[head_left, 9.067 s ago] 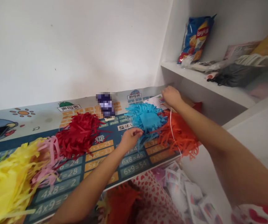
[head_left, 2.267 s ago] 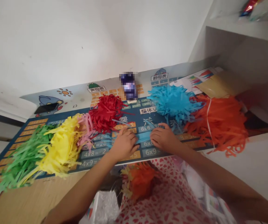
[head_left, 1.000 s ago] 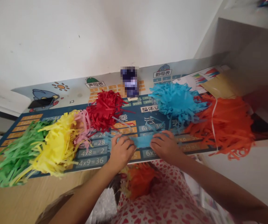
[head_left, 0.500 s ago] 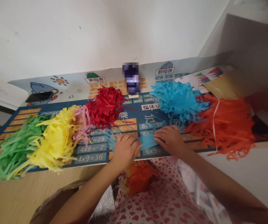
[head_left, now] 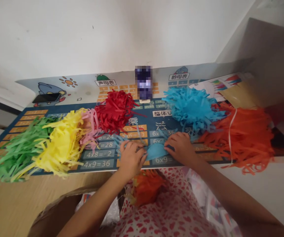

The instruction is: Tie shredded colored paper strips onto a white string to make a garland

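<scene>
A light blue fringed paper strip (head_left: 156,151) lies across the front of the printed desk mat, its middle slightly bulged. Its left part is gripped by my left hand (head_left: 132,154), with fringe ends poking out past the fingers. On the strip's right part, my right hand (head_left: 180,146) has its fingers closed at the edge. Behind my right hand sits a blue fringed paper bundle (head_left: 193,107). A red bundle (head_left: 116,110) rests behind my left hand, touching a pink one (head_left: 90,128).
Yellow (head_left: 62,143) and green (head_left: 24,148) bundles lie at the left, a large orange bundle (head_left: 250,135) at the right. A phone (head_left: 143,82) stands against the wall; a dark phone (head_left: 46,97) lies back left. Another orange bundle (head_left: 148,187) rests on my lap.
The blue strip between my hands has gone from flat to slightly bulged. The whole view has shifted a little; both hands stay at the strip.
</scene>
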`<act>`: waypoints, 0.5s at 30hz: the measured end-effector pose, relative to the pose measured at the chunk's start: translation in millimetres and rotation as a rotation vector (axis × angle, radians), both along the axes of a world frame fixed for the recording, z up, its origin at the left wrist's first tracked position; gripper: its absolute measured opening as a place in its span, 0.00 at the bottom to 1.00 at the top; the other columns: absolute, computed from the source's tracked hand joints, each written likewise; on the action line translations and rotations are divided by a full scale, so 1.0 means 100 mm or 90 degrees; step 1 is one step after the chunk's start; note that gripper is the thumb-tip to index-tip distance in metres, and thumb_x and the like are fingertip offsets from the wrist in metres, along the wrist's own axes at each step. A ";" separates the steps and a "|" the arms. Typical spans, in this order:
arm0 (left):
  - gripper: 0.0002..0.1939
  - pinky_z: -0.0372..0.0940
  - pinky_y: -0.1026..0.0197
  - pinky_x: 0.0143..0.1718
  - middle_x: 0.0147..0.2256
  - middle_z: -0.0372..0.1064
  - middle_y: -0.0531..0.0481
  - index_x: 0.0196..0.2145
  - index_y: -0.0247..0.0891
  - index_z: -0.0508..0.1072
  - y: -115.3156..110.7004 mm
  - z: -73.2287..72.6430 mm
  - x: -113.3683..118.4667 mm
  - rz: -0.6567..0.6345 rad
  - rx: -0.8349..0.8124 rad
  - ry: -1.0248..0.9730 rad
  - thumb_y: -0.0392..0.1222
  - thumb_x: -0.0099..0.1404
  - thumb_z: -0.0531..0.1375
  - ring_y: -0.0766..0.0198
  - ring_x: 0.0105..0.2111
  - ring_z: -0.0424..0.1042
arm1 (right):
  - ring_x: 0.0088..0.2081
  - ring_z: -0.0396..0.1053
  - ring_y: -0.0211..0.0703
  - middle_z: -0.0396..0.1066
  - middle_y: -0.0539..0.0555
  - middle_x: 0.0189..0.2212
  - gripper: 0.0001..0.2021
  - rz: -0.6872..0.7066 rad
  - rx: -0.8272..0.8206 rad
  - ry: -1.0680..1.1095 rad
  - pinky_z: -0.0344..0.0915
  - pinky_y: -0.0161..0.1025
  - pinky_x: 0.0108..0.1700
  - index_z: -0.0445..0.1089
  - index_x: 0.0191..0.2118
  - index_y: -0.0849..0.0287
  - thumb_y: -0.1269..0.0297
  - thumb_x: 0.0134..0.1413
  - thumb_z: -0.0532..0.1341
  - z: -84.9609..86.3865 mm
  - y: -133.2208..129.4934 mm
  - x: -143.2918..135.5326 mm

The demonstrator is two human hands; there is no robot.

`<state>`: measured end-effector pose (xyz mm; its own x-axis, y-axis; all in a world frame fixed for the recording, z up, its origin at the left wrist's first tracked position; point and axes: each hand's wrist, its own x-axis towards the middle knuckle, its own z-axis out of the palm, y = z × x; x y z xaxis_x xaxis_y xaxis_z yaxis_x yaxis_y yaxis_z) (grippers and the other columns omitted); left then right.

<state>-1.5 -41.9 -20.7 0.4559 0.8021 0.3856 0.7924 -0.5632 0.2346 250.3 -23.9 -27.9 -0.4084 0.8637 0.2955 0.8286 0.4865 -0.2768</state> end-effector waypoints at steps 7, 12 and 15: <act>0.04 0.49 0.42 0.56 0.34 0.78 0.53 0.30 0.42 0.72 -0.06 -0.04 -0.04 -0.029 -0.012 -0.051 0.37 0.63 0.61 0.56 0.43 0.70 | 0.49 0.68 0.47 0.77 0.50 0.39 0.04 0.104 -0.066 0.079 0.49 0.47 0.51 0.68 0.30 0.57 0.73 0.52 0.63 0.03 0.06 -0.04; 0.04 0.50 0.41 0.56 0.32 0.77 0.51 0.36 0.41 0.72 -0.13 -0.06 -0.03 0.021 -0.042 -0.041 0.36 0.62 0.61 0.55 0.40 0.72 | 0.44 0.68 0.47 0.76 0.53 0.36 0.11 0.099 -0.124 0.061 0.52 0.46 0.49 0.72 0.43 0.56 0.71 0.52 0.64 0.03 0.12 -0.10; 0.05 0.49 0.41 0.57 0.34 0.77 0.49 0.39 0.41 0.73 -0.17 -0.07 0.00 0.066 -0.050 -0.043 0.39 0.63 0.61 0.54 0.41 0.72 | 0.43 0.68 0.48 0.76 0.52 0.35 0.08 0.093 -0.153 0.060 0.52 0.46 0.49 0.73 0.41 0.55 0.67 0.54 0.65 0.00 0.15 -0.14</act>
<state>-1.2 -59.3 -27.5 0.3434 0.8726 0.3472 0.8265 -0.4564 0.3296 236.3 -9.4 -27.8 -0.5145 0.8472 0.1323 0.7197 0.5105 -0.4705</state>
